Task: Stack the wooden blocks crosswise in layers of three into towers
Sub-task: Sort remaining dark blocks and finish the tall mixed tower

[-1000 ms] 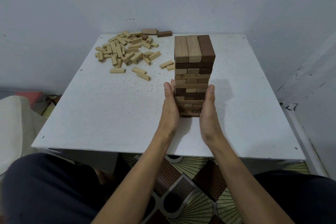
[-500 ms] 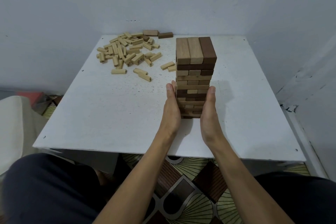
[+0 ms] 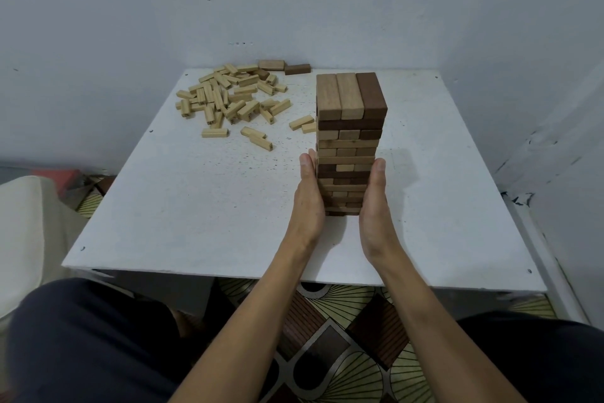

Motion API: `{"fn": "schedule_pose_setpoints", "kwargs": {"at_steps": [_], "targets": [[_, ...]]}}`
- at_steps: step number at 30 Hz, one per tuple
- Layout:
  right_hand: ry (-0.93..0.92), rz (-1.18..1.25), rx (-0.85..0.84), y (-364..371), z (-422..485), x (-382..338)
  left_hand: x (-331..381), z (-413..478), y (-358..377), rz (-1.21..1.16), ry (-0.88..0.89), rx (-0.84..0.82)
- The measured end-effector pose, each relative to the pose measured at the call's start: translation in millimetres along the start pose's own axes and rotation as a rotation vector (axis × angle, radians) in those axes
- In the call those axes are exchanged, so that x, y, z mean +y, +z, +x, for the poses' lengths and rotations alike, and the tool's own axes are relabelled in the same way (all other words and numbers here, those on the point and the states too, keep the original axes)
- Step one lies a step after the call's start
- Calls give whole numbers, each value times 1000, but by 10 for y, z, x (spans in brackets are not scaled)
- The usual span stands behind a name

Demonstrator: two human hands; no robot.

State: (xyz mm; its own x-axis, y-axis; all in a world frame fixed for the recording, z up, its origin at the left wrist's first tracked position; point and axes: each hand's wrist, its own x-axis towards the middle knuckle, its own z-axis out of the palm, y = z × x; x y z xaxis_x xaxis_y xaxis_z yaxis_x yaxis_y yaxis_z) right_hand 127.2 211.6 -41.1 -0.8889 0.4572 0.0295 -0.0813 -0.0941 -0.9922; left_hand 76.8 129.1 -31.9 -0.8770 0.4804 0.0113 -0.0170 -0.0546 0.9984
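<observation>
- The tower (image 3: 349,141) of wooden blocks stands upright on the white table (image 3: 196,200), right of its middle; its top layer shows two light blocks and one dark block side by side, with the layers beneath laid crosswise.
- The left hand (image 3: 307,196) lies flat against the tower's lower left side, fingers straight and held together, touching the blocks.
- The right hand (image 3: 374,203) mirrors it on the lower right side, fingers straight and together, so the tower's base sits pressed between the two palms.
- A loose pile of light blocks (image 3: 228,98) is scattered at the table's far left, well apart from the tower.
- Two larger blocks (image 3: 284,66), one light and one dark, lie at the far edge.
- The table sits in a corner of pale walls (image 3: 130,10), over a patterned floor (image 3: 327,337).
</observation>
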Motion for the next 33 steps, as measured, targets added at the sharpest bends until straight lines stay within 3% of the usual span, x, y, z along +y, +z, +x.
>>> {"fn": "schedule_pose_setpoints", "kwargs": {"at_steps": [13,22,26,33], "targets": [[69,-19,84,-111,-25,57,-111,61,-137,127,-68,68],[69,-263,352,-161,-779,-161,-4,-450,-631,400,1,3],[53,-309,301,36,-993,-215,8,-641,-946,554,26,-103],[-76,-393,50,804,-807,-318,173,-560,-1427,656,99,-123]]}}
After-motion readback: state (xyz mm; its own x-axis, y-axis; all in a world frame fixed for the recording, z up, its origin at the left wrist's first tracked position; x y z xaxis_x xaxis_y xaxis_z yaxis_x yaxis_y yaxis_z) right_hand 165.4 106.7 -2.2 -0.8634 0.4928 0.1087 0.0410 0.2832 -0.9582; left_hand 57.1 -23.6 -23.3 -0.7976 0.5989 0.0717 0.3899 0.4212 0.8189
